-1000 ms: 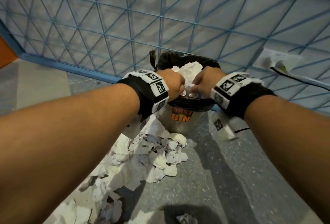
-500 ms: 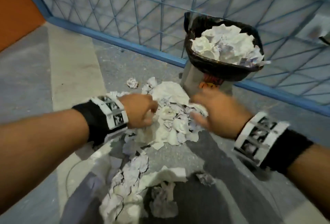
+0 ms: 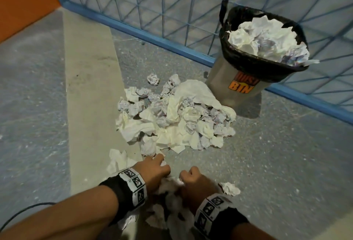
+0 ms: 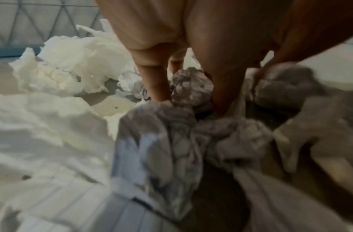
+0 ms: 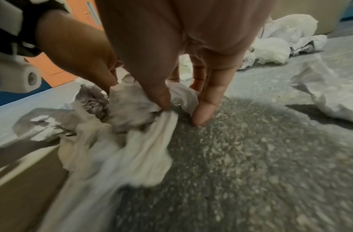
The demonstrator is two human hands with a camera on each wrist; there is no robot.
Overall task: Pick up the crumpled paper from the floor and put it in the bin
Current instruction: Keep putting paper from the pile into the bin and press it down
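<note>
We are crouching over white, creased crumpled paper lying on the grey speckled floor close to us. Our left hand is digging curled fingers into a greyish wad, gripping it. Our right hand is pinching another wad between thumb and fingertips. A larger paper heap is sitting between us and the dustbin, touching its base. The black-lined bin is brimming with paper, standing against the blue mesh fence. One stray ball is lying just beside our right wrist.
</note>
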